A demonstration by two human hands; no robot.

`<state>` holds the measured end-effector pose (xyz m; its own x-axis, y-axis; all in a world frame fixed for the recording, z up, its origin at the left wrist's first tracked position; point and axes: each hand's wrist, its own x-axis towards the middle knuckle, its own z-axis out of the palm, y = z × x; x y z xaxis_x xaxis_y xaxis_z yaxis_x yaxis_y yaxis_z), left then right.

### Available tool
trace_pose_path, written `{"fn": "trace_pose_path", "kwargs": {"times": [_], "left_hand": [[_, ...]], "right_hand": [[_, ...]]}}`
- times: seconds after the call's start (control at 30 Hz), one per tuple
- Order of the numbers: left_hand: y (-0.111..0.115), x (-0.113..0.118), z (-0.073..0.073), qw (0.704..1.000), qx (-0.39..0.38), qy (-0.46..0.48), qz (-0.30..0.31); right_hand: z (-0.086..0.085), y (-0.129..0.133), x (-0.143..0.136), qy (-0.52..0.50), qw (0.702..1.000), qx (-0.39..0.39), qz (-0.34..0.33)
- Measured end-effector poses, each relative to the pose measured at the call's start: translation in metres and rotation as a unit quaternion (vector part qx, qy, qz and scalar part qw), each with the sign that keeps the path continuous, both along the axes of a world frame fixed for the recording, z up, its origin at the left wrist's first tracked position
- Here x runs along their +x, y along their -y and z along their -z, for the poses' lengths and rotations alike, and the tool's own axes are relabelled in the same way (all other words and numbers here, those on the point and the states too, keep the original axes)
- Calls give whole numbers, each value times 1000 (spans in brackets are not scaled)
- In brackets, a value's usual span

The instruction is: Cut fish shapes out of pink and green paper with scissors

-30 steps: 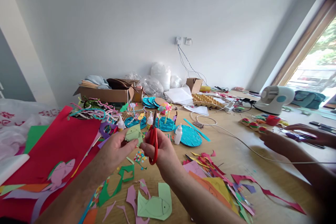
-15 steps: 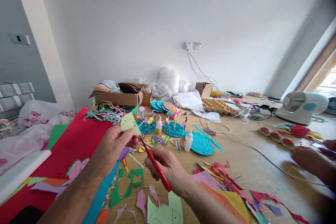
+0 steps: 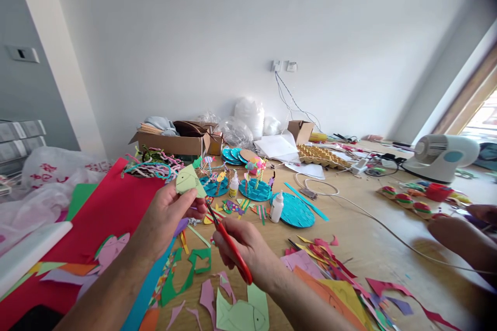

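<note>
My left hand (image 3: 171, 213) pinches a light green paper piece (image 3: 189, 181) with a fish drawn on it. Red-handled scissors (image 3: 235, 253) are gripped in my right hand (image 3: 246, 248), their blades pointing up and left at the lower edge of the paper, beside my left fingertips. Below my hands, another light green sheet (image 3: 241, 315) with a drawn fish lies on the table, with green paper offcuts (image 3: 188, 274) to its left. Beyond my hands, small patterned paper fish (image 3: 235, 207) lie near blue round bases and a white glue bottle (image 3: 277, 208).
Red sheets (image 3: 112, 207) cover the left side. Coloured scraps (image 3: 330, 264) lie right of my right arm. Another person's hands (image 3: 462, 232) are at the far right, near a white fan (image 3: 442, 158). A cable (image 3: 380, 225) crosses the table. An open cardboard box (image 3: 171, 145) stands behind.
The view has shifted slightly, so most things appear a little further left. Both my hands keep their holds on the paper and the scissors, with hardly any movement between them.
</note>
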<state>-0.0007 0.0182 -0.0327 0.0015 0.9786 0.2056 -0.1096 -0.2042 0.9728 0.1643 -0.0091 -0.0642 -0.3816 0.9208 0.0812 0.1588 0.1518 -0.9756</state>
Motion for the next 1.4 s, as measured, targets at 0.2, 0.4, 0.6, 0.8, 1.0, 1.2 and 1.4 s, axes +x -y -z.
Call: {"fn": "trace_pose_path", "kwargs": {"times": [0.2, 0.4, 0.6, 0.8, 1.0, 1.2, 1.4], "left_hand": [[2, 7, -2, 1000, -19, -17, -5], [2, 9, -2, 1000, -23, -15, -2], [0, 10, 1, 1000, -28, -2, -8], [2, 12, -2, 999, -32, 8, -3], [1, 11, 0, 1000, -30, 6, 1], [1, 11, 1, 999, -32, 2, -3], [0, 9, 4, 1000, -15, 1, 11]], "right_hand": [[1, 0, 0, -25, 1000, -18, -1], [0, 0, -2, -38, 998, -42, 9], [2, -1, -2, -42, 998, -47, 7], [3, -1, -2, -42, 998, -48, 12], [2, -2, -1, -45, 998, -51, 14], [3, -1, -3, -43, 997, -56, 18], [3, -1, -2, -32, 998, -48, 21]]}}
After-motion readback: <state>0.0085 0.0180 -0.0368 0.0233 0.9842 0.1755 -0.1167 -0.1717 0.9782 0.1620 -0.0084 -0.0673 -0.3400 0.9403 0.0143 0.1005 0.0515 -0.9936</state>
